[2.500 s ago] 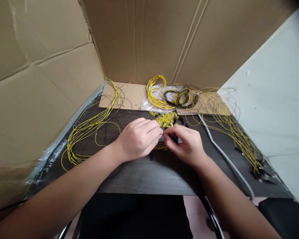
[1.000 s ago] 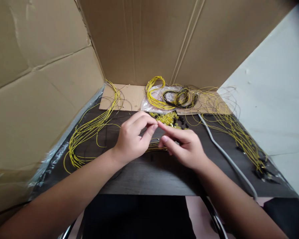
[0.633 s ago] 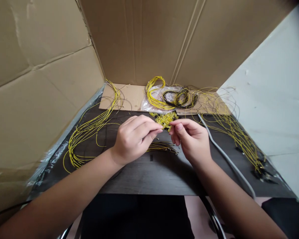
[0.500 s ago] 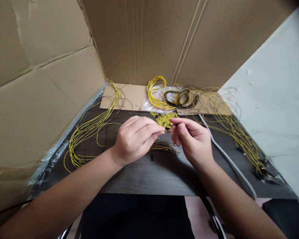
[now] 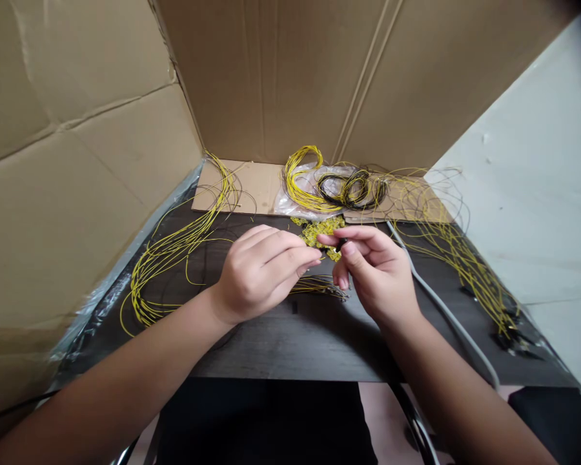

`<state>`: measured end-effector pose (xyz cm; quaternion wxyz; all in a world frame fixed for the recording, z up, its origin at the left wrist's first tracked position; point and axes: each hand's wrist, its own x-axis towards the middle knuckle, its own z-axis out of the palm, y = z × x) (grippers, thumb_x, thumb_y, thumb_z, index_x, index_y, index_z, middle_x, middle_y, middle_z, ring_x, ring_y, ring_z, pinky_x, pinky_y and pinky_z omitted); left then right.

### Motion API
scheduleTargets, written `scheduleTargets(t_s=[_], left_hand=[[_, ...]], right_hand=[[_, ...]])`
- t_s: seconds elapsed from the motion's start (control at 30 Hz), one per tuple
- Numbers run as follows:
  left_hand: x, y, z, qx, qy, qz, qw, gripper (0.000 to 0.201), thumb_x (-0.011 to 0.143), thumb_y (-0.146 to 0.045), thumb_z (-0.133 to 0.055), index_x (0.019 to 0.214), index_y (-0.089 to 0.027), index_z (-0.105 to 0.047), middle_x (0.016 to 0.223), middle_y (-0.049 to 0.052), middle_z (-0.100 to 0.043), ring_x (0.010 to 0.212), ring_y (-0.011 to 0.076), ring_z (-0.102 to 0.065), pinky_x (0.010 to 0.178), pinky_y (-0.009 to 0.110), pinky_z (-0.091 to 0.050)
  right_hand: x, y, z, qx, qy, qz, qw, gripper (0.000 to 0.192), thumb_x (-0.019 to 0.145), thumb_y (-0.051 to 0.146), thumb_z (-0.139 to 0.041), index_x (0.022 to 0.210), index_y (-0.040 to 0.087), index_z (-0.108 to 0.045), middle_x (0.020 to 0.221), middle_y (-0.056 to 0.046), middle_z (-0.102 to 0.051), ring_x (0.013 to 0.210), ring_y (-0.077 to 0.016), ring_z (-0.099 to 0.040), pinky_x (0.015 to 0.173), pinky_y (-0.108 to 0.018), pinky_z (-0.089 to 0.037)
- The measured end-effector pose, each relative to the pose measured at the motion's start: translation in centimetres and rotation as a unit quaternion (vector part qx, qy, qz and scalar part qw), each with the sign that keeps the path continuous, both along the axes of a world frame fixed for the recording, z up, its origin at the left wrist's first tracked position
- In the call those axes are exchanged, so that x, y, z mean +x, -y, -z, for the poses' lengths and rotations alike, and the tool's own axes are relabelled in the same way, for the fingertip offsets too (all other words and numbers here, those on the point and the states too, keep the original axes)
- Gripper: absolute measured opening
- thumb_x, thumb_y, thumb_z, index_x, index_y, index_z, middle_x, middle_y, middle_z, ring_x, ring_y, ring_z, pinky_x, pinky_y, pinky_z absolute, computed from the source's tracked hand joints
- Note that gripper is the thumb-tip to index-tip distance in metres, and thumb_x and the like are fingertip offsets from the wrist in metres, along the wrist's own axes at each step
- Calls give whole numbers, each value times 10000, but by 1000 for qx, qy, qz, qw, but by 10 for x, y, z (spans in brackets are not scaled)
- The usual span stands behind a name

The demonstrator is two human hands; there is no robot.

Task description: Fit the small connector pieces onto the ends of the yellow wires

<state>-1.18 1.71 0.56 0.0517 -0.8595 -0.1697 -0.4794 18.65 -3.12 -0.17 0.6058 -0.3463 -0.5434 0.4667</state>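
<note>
My left hand (image 5: 266, 271) is closed in a pinch over the middle of the dark table, its fingertips pointing right; what sits between them is too small or hidden to make out. Close beside it, my right hand (image 5: 375, 265) holds a small black part (image 5: 341, 244) between thumb and fingers. Just beyond the fingertips lies a pile of small yellow pieces (image 5: 323, 229). Below my hands, a bunch of yellow and dark wires (image 5: 319, 284) with small tips at the ends rests on the table, its left part hidden behind my left hand.
Looped yellow wires (image 5: 159, 271) lie to the left. At the back, coiled yellow wire (image 5: 295, 184) and black wire (image 5: 353, 190) rest on a plastic bag and flat cardboard (image 5: 252, 190). Wires with black ends (image 5: 506, 332) spread along the right; a grey cable (image 5: 445, 297) crosses the table. Cardboard walls stand behind and left.
The right fingers have shifted slightly, and the small black part now shows between thumb and fingers. My left hand keeps its pinch almost in place.
</note>
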Motion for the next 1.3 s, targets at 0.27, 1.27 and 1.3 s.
scheduleTargets(t_s=[0.27,1.27,1.3], left_hand=[[0,1,0,-3,-4,3,1000,190,810,-146,-743,990,-180,-694,887,35,-723,772,143,-644,738,293,-510],[0,0,1,-3,-24,-2,1000,143,870,-185,-679,1009,-218,-680,918,22,-729,778,133,-641,756,285,-493],[0,0,1,-3,-24,-3,1000,141,872,-189,-678,1010,-218,-680,917,22,-728,779,133,-643,756,285,-492]], right_hand=[[2,-2,3,-10,-25,5,1000,135,911,222,-660,1039,230,-703,950,-31,-716,496,-42,-530,487,-218,-470],[0,1,0,-24,-6,12,1000,169,873,252,-702,1036,259,-743,846,-14,-716,492,-60,-503,473,-236,-458],[0,1,1,-21,-5,11,1000,169,875,250,-700,1038,259,-744,844,-14,-716,492,-60,-504,472,-236,-456]])
